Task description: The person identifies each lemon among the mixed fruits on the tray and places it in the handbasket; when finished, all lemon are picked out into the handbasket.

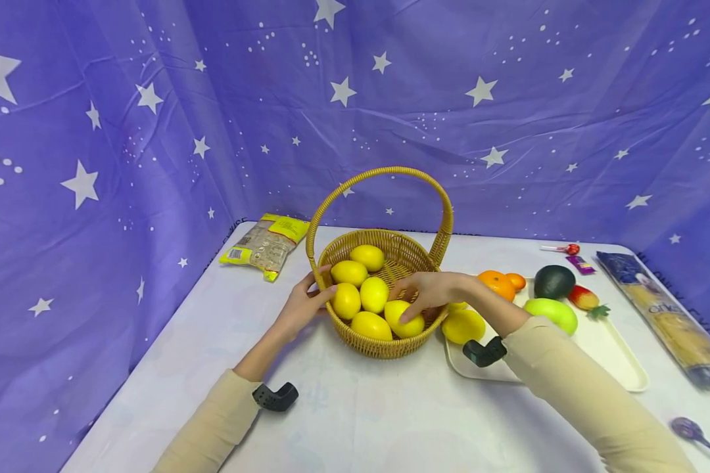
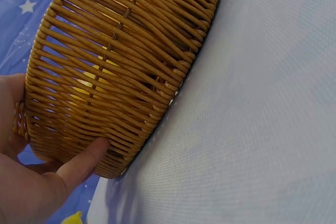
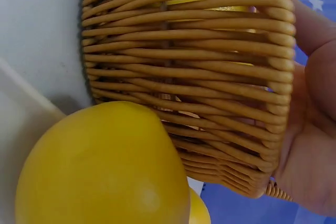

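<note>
I saw a honey-brown wicker basket (image 1: pixel 384 351), high-handled and ribbed, standing toward the counter's (image 1: pixel 343 407) far edge; six smooth, glossy yellow lemons (image 1: pixel 374 294) lay inside, the left hand (image 1: pixel 300 307) clamped on its side, the right hand (image 1: pixel 430 289) curled round one lemon (image 1: pixel 397 325)

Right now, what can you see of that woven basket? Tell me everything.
The basket is round, golden-brown and open-topped, its gappy weave looking like wicker, with one tall arched handle. It stands upright on the white table, six yellow lemons showing inside. The left hand holds its rim near a foot of the handle; the right hand reaches inside, gripping one lemon.
</note>
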